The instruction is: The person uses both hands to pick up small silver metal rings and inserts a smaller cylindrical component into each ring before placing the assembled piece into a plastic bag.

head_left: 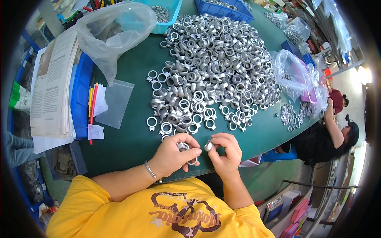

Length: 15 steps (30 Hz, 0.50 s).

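Note:
My left hand (174, 154) is closed around a few silver metal rings (183, 146), one of which shows below the thumb. Close by on the right, my right hand (227, 152) pinches a single metal ring (208, 145) between thumb and fingertips. The two hands are apart, over the near edge of the green table (119, 154). Beyond them spreads a large heap of the same kind of metal rings (222, 55), many with small lugs on the side. Some loose rings (152, 121) lie at the heap's near left edge.
On the left are a blue bin topped with papers (53, 85), a red pencil (93, 105) and clear plastic bags (115, 29). Trays of small parts (170, 24) stand at the back. At the right, another person (331, 137) sits by small metal parts (291, 117).

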Tool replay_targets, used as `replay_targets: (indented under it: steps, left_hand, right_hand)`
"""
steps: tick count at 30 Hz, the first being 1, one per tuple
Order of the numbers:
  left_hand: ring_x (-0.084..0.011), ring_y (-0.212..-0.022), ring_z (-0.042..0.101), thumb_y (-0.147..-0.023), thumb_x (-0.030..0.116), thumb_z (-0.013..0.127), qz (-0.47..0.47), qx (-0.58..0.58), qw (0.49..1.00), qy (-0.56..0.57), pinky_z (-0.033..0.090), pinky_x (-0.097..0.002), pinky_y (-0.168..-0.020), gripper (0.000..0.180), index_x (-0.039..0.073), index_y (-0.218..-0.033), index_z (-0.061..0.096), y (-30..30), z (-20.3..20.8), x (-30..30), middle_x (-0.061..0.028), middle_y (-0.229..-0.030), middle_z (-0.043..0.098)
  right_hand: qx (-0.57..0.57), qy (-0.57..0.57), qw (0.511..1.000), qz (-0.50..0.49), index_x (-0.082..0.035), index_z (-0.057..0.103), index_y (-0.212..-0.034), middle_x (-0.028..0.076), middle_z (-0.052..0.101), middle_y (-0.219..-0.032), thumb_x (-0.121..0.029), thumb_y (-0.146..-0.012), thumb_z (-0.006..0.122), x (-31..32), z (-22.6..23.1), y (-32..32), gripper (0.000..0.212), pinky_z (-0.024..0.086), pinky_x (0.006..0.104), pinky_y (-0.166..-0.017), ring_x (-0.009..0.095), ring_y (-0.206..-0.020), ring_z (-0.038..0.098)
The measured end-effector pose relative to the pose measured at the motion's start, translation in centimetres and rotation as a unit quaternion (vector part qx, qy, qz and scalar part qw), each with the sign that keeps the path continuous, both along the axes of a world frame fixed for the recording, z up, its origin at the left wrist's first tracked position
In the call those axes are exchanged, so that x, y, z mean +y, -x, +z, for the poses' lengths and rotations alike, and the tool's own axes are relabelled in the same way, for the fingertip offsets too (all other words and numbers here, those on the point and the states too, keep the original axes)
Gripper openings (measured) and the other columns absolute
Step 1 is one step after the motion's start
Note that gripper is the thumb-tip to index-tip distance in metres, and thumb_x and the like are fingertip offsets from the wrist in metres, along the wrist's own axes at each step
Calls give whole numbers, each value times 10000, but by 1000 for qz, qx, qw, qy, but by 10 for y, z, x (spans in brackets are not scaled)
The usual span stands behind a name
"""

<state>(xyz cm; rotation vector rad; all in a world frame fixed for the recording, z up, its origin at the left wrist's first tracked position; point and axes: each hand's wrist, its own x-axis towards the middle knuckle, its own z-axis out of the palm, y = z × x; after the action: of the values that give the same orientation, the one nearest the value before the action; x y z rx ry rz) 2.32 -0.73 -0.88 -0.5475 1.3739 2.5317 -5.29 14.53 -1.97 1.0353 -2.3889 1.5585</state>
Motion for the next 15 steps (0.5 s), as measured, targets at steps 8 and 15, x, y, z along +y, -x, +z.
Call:
replay_targets:
  steps: [8,15]
  left_hand:
    - [-111,-639,621,-793,87,630,-74,-18,997,12,456,-170,-412,217,-32,-958,552,1,2,0,-63,-795,603]
    - [-64,-627,571,-710,93,711,-55,60,990,116,454,-183,-472,268,18,-929,577,-2,-4,1,-14,-769,587]
  right_hand:
    - [55,94,994,28,-26,486,-861,146,600,-830,114,-620,646,0,-11,-9,322,492,284,-613,239,-702,599]
    - [-13,156,987,46,-2,479,-901,148,573,-874,135,-670,585,-2,-11,-16,289,488,287,-635,211,-733,588]
